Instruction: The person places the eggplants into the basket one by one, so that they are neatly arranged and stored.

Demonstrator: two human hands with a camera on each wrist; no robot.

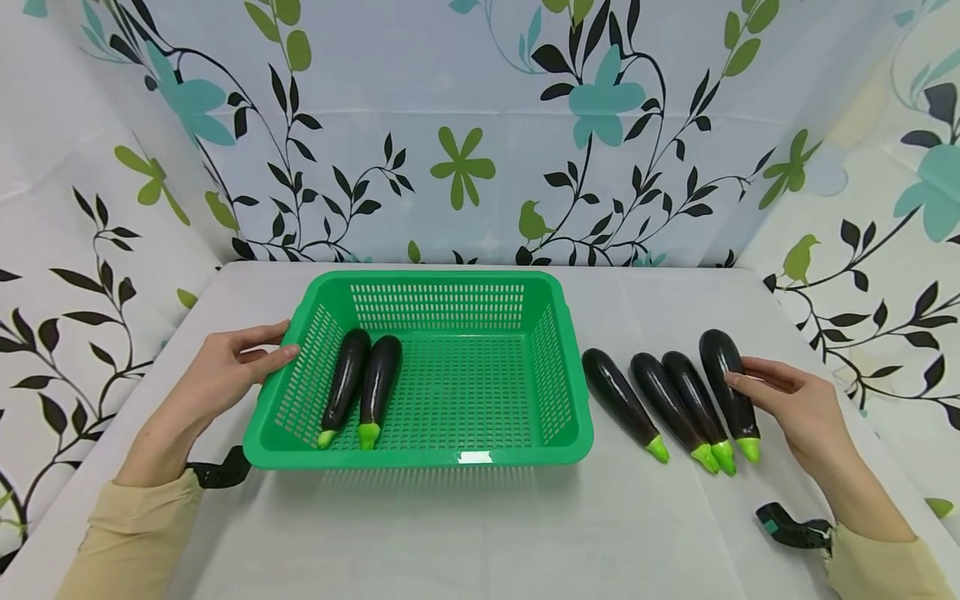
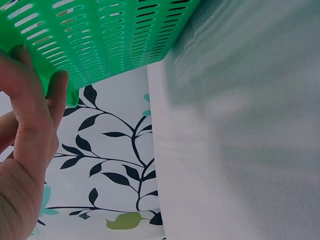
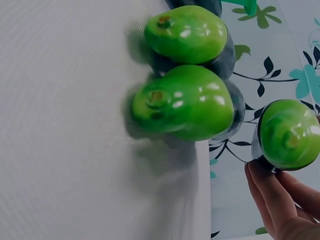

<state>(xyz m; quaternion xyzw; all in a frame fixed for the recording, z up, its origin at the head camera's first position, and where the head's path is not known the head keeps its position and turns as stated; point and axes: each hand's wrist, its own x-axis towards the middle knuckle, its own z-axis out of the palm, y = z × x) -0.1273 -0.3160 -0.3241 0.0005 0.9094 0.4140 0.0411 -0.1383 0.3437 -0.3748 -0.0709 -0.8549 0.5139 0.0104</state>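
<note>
My left hand (image 1: 225,371) grips the left rim of a green plastic basket (image 1: 420,458), its thumb at the rim and fingers against the outside, as the left wrist view also shows. Inside the basket, toward its left, lie two dark eggplants (image 1: 381,379) with bright green stem ends. On the right, my right hand (image 1: 798,408) pinches another eggplant (image 1: 723,367) between thumb and fingers. The right wrist view has this eggplant (image 3: 287,135) raised above the tabletop, green end toward the camera. Just left of it three more eggplants (image 1: 618,396) lie slanted on the table.
A white cloth covers the table (image 1: 480,533). Patterned fabric (image 1: 465,167) with leaves and flowers rises behind and at both sides. Dark wrist-camera mounts (image 1: 791,529) sit at both wrists. The basket's right wall stands close to the nearest loose eggplant.
</note>
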